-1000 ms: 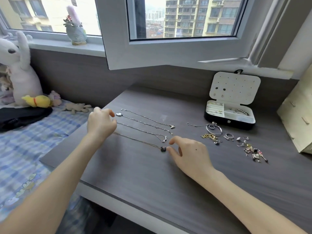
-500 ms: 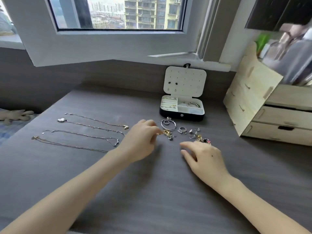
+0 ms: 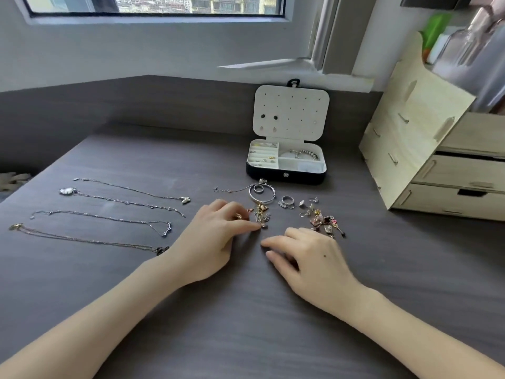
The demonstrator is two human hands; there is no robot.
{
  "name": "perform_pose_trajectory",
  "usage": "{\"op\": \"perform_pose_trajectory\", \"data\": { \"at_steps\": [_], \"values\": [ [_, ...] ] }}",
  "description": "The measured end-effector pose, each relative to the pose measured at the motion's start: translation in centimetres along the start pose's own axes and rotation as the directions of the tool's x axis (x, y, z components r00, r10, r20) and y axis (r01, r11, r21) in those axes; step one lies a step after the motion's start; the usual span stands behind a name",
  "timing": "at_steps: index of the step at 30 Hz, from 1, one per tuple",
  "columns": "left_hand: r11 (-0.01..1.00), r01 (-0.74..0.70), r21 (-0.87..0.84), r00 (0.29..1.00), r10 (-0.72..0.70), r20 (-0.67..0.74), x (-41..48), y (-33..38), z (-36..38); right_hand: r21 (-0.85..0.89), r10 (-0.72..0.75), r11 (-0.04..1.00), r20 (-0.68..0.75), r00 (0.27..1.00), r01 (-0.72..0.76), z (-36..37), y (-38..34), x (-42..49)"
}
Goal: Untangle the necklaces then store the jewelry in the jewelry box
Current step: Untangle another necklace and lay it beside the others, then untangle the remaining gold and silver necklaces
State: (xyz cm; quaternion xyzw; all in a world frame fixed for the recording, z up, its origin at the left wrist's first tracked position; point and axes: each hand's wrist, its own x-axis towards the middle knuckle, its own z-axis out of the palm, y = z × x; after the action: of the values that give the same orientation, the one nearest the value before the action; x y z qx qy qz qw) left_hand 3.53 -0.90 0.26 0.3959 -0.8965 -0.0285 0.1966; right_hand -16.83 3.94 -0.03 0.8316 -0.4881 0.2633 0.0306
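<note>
The left hand (image 3: pixel 216 236) has its fingers curled and pinches the near edge of a gold charm cluster (image 3: pixel 261 214). The right hand (image 3: pixel 308 255) rests on the table (image 3: pixel 246 324) with fingers loosely bent, holding nothing, just beside a pile of coloured charms (image 3: pixel 325 222). 1 second ago both hands were at the necklaces; they have since crossed to the small pieces. Behind the cluster lie a silver bangle (image 3: pixel 261 193), a ring (image 3: pixel 287 200) and a thin chain (image 3: pixel 232 190). Further left the 4 necklaces (image 3: pixel 103 218) lie in separate rows, none crossing, so the untangling looks done and storing is likely beginning. The jewelry box (image 3: pixel 285 176) stands open behind the pile, already holding a bracelet and some rings.
</note>
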Motion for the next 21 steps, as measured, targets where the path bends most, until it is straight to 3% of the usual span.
{"op": "perform_pose_trajectory", "data": {
  "at_steps": [4,12,21],
  "values": [
    [0.999,-0.028,-0.021,1.000,0.028,-0.002,-0.9,-0.4,-0.4,0.104,0.057,0.993,-0.022,0.998,-0.055,-0.2,0.1,0.5],
    [1.000,-0.009,0.016,0.999,0.010,-0.035,-0.4,-0.2,0.2,0.022,0.187,0.982,0.100,0.977,-0.190,0.6,-0.1,4.1],
    [1.000,-0.023,-0.020,1.000,0.023,-0.007,-0.7,-0.3,-0.1,0.063,0.144,0.985,0.222,0.964,-0.161,-1.0,-1.1,2.2]
  ]
}}
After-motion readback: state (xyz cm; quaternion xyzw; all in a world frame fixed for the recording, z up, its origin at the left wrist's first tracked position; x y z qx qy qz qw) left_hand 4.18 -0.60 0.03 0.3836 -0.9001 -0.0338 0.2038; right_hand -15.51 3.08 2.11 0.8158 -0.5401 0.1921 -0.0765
